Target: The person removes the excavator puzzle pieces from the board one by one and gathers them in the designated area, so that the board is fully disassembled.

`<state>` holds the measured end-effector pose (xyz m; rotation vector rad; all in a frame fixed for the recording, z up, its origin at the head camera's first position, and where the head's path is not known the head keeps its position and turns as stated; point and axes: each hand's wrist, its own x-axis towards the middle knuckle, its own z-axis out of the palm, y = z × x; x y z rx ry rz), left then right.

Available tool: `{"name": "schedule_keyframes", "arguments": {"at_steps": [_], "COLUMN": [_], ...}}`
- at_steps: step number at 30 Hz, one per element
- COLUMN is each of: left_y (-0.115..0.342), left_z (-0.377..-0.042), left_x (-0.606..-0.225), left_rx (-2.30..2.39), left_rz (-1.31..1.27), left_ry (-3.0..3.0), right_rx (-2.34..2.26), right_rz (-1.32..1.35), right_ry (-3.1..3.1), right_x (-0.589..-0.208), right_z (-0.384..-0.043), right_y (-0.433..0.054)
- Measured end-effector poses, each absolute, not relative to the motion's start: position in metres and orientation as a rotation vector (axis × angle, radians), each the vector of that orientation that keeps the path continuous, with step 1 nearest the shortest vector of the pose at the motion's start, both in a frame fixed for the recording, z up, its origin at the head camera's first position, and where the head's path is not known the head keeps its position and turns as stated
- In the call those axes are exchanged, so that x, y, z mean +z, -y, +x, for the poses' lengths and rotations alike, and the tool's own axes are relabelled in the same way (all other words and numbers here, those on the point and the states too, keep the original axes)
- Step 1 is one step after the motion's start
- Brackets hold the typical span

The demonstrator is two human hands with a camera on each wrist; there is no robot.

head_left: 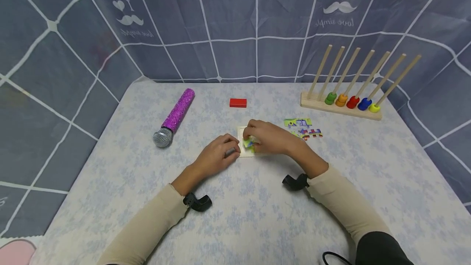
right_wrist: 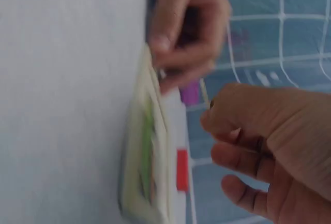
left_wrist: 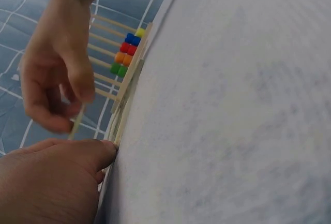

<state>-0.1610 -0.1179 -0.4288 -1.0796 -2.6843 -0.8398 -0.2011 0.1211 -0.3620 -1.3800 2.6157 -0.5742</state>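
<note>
A pale wooden puzzle board lies flat on the table in the middle of the head view. At its left edge, my left hand grips the rim between thumb and fingers. Over the board, a thin puzzle piece with green and blue print is pinched in my right hand. The left wrist view catches this piece edge-on, just above the left thumb. In the right wrist view, green print shows inside the blurred board. My right fingers hide part of the board from above.
Several loose printed puzzle pieces lie right of the board. Behind it is a red block. A purple glittery microphone lies at the left, and a wooden peg stand with coloured beads stands at the back right.
</note>
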Motion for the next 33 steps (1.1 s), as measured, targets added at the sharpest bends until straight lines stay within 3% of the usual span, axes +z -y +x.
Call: {"name": "schedule_keyframes", "arguments": {"at_steps": [16,33], "left_y": [0.114,0.114], "left_z": [-0.154,-0.153], "left_x": [-0.429,-0.430], "left_rx": [-0.799,-0.769], "left_rz": [-0.992,-1.005], "left_ry": [2.782,2.745], "right_rx": [-0.781,-0.854], "right_rz": [-0.932,-0.932], "right_ry": [-2.566,-2.542], "right_x": [-0.379,-0.390], "right_z": [-0.177,-0.174], "right_y": [-0.237,-0.243]}}
